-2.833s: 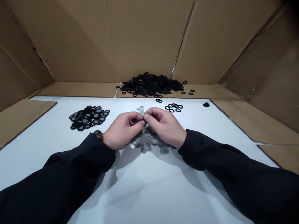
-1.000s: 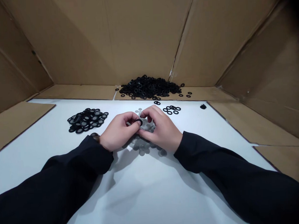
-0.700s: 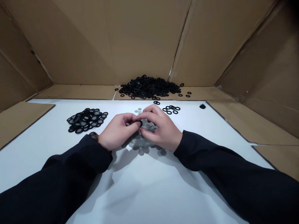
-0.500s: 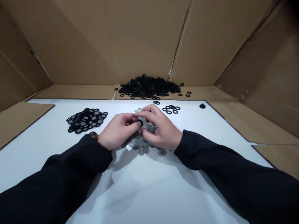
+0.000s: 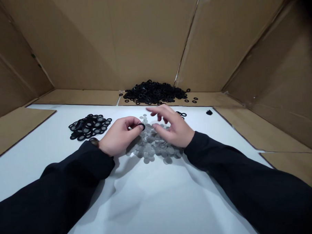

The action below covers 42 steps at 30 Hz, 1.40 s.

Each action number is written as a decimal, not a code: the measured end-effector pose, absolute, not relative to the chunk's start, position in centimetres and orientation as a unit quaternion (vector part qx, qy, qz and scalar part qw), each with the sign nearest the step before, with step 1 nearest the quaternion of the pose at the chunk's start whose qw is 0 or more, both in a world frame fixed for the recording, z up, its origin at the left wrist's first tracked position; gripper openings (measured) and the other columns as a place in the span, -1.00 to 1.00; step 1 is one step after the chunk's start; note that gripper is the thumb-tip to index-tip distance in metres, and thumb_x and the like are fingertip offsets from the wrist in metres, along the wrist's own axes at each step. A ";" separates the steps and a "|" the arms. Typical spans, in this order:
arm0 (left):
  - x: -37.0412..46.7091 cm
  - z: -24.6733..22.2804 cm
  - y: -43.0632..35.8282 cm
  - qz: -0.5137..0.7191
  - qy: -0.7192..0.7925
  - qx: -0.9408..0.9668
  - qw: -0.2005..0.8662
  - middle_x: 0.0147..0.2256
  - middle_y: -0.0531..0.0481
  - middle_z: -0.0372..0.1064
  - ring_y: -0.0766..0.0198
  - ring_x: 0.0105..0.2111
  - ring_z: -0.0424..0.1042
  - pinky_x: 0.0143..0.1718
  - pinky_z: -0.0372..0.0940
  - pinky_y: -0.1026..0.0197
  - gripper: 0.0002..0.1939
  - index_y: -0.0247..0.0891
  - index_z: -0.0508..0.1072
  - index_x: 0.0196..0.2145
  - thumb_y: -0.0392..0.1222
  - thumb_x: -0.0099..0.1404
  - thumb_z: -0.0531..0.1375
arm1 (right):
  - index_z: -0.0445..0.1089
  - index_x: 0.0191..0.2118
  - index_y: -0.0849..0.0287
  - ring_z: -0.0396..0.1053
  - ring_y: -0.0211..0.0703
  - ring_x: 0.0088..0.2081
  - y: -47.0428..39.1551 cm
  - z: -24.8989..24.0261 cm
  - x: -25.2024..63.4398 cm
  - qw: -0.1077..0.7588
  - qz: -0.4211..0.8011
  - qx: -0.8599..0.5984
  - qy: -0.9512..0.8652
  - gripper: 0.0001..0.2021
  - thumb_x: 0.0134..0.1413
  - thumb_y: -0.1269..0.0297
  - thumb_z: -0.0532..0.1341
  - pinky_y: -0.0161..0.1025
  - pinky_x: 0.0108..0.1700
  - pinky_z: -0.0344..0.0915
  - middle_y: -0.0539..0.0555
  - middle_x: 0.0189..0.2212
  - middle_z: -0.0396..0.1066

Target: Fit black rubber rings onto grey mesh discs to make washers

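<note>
Between thumb and fingers, my left hand (image 5: 120,135) pinches a black ring (image 5: 142,126); whether a disc sits inside it cannot be made out. My right hand (image 5: 174,127) is apart from it, fingers spread and nothing visible between them, above the right side of a pile of translucent grey discs (image 5: 149,148). The discs lie on the white table between and below both hands. To the left of my left hand is a heap of black rings with grey discs in them (image 5: 90,126).
A large heap of black rings (image 5: 155,92) lies on the cardboard strip (image 5: 88,95) at the back. A few rings (image 5: 183,114) show behind my right hand. A small black object (image 5: 209,112) is farther right. Cardboard walls (image 5: 147,38) enclose the back and sides.
My right hand has let go and moved right, away from the ring, its fingers opening. My left hand has shifted slightly left with the ring. More of the disc pile shows.
</note>
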<state>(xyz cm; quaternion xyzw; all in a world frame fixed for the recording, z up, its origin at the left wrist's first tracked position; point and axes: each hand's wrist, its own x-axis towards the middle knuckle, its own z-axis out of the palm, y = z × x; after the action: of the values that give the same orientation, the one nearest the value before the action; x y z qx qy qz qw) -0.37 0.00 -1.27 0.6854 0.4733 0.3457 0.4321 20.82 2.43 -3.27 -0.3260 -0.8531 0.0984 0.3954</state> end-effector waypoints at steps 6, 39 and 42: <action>-3.2 -0.9 1.7 0.356 0.556 0.727 0.192 -0.24 -0.11 0.54 0.10 -0.27 0.44 -0.22 0.29 0.16 -0.76 -0.21 0.56 -0.25 -0.08 0.23 0.16 | 0.42 0.07 0.30 0.26 0.20 0.03 7.1 -5.6 26.8 0.285 -0.065 -0.608 -0.738 -0.61 0.17 0.28 0.11 0.07 0.09 0.19 0.34 -0.10 0.35; 0.1 -1.1 0.0 0.375 0.516 0.631 0.442 -0.56 0.10 0.27 0.41 -0.61 0.16 -0.58 0.07 0.32 -0.71 -0.30 0.47 -0.40 0.02 0.18 0.23 | 0.52 -0.16 0.17 0.39 -0.09 -0.19 2.5 -4.2 19.8 0.342 0.147 -0.469 -0.801 -0.80 0.15 0.33 0.19 -0.14 -0.08 0.29 0.14 -0.25 0.47; 0.1 -1.2 -0.2 0.374 0.516 0.626 0.449 -0.55 0.09 0.28 0.42 -0.61 0.15 -0.59 0.06 0.33 -0.71 -0.30 0.47 -0.39 0.02 0.17 0.24 | 0.52 -0.15 0.19 0.36 -0.08 -0.17 3.3 -5.0 20.4 0.282 0.104 -0.471 -0.829 -0.79 0.14 0.36 0.18 -0.12 -0.04 0.26 0.15 -0.25 0.41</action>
<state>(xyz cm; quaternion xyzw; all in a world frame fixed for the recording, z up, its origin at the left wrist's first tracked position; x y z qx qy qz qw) 0.12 -0.16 -1.21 0.6263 0.5159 0.3742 0.4490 20.43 3.27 -5.02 -0.4708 -0.8295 0.1042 0.2819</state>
